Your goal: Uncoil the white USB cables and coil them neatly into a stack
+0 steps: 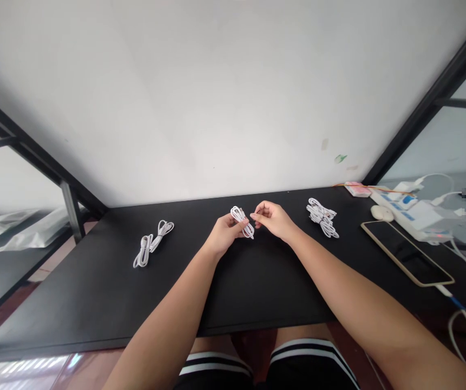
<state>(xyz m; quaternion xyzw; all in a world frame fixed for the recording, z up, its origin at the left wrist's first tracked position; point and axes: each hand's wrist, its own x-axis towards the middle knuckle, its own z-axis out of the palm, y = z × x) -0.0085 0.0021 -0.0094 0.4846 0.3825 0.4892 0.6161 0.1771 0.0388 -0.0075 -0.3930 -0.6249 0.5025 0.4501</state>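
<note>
My left hand [227, 234] is closed around a coiled white charging cable [240, 214], holding it above the middle of the black table. The cable's loops stick out above and below the thumb. Just to the right, my right hand [271, 219] is closed, its thumb and index finger pinched together close to the coil. Whatever lies between those fingertips is too small to make out. Two more coiled white cables [161, 235] lie together on the left of the table. A larger bunch of white cables [322, 218] rests to the right of my right hand.
The black table [95, 292] stands against a white wall [200, 97]. On its right are a phone [407, 253] with a cable plugged in, a white earbud-type case [382, 213], a power strip [403, 208] with several plugs, and a pink-and-white box [357, 189]. Black metal frames rise at both sides.
</note>
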